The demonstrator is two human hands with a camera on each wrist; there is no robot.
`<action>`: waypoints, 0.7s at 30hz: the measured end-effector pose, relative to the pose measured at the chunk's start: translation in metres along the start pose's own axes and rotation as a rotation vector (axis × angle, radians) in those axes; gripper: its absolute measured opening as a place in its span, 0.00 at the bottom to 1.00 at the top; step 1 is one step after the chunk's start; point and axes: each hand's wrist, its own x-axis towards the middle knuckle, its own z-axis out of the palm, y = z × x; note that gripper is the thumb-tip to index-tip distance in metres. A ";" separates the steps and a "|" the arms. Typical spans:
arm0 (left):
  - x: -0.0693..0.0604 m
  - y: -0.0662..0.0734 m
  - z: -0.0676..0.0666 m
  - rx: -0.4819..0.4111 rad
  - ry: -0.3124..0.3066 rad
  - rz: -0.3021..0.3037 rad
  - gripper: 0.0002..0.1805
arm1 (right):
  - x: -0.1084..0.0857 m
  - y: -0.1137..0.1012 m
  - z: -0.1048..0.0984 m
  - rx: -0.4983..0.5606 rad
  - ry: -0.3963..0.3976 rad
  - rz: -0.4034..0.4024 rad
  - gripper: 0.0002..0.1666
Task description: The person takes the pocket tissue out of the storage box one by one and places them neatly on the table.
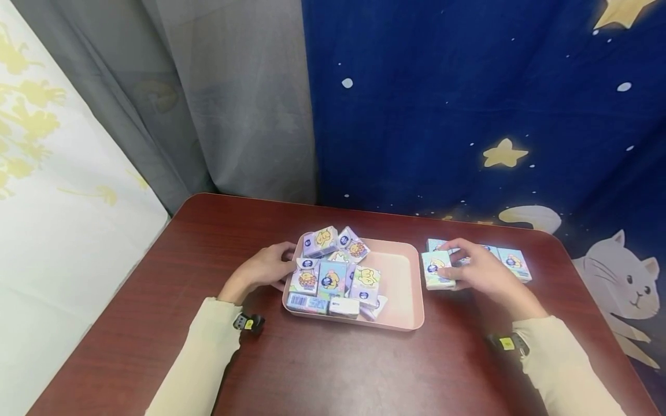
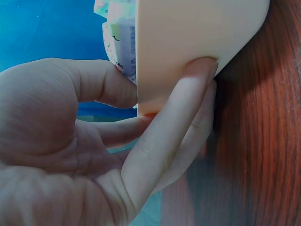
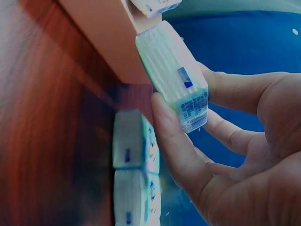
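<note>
Raised packet (image 1: 434, 270) beside tray rim (image 1: 421, 292)

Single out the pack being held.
The pack pinched in the right hand, right of the tray; the others lie in the tray or on the table.

Left forearm (image 1: 200, 352): sleeved, slanting inward toward the desk's (image 1: 338, 370) far edge.
Left hand (image 1: 267, 267): gripping the tray's (image 1: 399, 277) left edge, thumb (image 2: 110, 87) bent to the rim, fingers (image 2: 162, 127) along the outer wall.
Right forearm (image 1: 564, 361): sleeved, slanting inward beside the desk's right edge.
Right hand (image 1: 476, 268): raised near the desk's far right corner, fingertips pinching.
</note>
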 end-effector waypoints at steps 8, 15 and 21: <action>0.001 -0.001 0.000 0.006 0.002 -0.003 0.31 | -0.014 0.017 0.003 0.062 -0.004 0.018 0.36; -0.001 0.000 0.000 0.006 0.000 0.001 0.30 | -0.017 0.026 0.013 0.076 0.012 0.020 0.33; -0.001 0.001 0.000 0.003 -0.003 0.004 0.31 | -0.017 0.028 0.019 -0.027 0.042 0.025 0.33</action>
